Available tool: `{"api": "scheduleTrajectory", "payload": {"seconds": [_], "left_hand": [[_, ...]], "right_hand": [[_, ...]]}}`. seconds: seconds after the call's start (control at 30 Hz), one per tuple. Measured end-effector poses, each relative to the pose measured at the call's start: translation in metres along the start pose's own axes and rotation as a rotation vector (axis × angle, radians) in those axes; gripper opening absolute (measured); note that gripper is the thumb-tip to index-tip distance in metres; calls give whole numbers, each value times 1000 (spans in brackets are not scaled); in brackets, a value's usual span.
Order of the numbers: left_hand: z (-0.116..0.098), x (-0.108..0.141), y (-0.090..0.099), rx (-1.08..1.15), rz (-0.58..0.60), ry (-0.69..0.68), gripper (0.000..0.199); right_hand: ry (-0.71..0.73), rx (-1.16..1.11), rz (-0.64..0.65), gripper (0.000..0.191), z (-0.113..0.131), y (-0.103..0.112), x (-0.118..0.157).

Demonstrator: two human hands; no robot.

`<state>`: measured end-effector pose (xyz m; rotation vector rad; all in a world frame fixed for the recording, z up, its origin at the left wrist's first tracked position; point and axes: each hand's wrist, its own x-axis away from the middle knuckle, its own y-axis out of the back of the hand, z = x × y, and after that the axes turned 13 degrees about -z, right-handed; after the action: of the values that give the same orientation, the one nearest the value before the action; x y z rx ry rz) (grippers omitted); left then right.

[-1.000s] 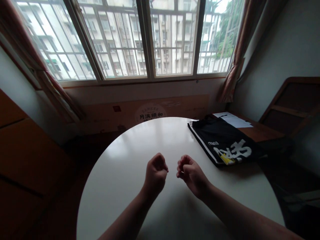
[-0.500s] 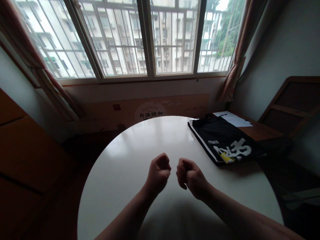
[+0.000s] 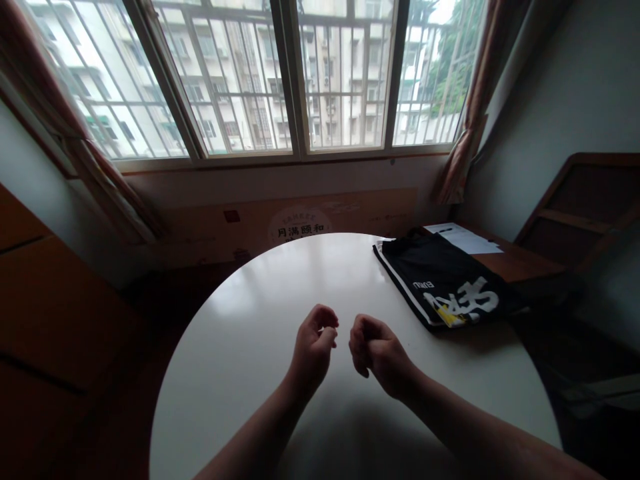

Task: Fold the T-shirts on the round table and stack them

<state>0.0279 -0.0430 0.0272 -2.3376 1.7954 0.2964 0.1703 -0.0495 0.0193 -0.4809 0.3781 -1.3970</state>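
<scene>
Both hands are held over the round white table [image 3: 240,373], a small gap between them. My left hand [image 3: 314,347] is loosely curled, with a gap showing between thumb and fingers and nothing held in it. Facing it, my right hand [image 3: 377,352] is closed in a fist; I see nothing sticking out of it. Beyond the right hand, on the right side of the table, lies a folded black garment [image 3: 425,267] with white edging and white and yellow printing. Neither hand touches it.
A brown wooden surface [image 3: 525,267] behind the garment carries white paper sheets [image 3: 465,239]. A wooden chair [image 3: 575,200] stands at the right. Across the table, a printed carton [image 3: 360,208] leans below the barred window [image 3: 345,87]. An orange-brown cabinet [image 3: 55,300] is at the left.
My left hand has loosened from a fist, and its thumb and fingers have parted. The right hand stays closed. The view has shifted very slightly.
</scene>
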Motion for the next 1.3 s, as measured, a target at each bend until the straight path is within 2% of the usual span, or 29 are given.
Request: {"api": "scheduleTrajectory", "payload": {"seconds": [0.1,0.3,0.37,0.47,0.53,0.6,0.73,0.83,1.0,1.2,1.3], "left_hand": [[1,0,0,-15,21,9,10],[-1,1,0,-41,66,-19,24],[-2,0,1,-45,47,-28,27],[0,-3,2,-52,-13,-49,35],[2,-6,3,-68,-38,-59,46],[2,-9,4,-92,-41,-55,57],[-4,-10,6,-147,-44,-3,59],[-12,-7,7,-136,-15,76,55],[-17,-6,7,-105,37,187,48],[3,-17,7,-145,-40,75,47],[15,-22,7,-195,-63,31,49]], "right_hand": [[-12,61,0,13,0,-1,1],[-36,96,70,6,-1,-1,1],[-62,102,76,16,-2,-1,1],[-52,121,80,42,-2,-1,-2],[-22,118,73,57,-3,0,-4],[12,124,39,65,-4,1,-8],[41,143,-29,57,-5,4,-12],[9,104,-11,49,-6,6,-13],[2,62,-34,45,-4,5,-13],[16,-10,-33,47,-1,4,-17],[-6,55,-92,48,-2,4,-19]]}}
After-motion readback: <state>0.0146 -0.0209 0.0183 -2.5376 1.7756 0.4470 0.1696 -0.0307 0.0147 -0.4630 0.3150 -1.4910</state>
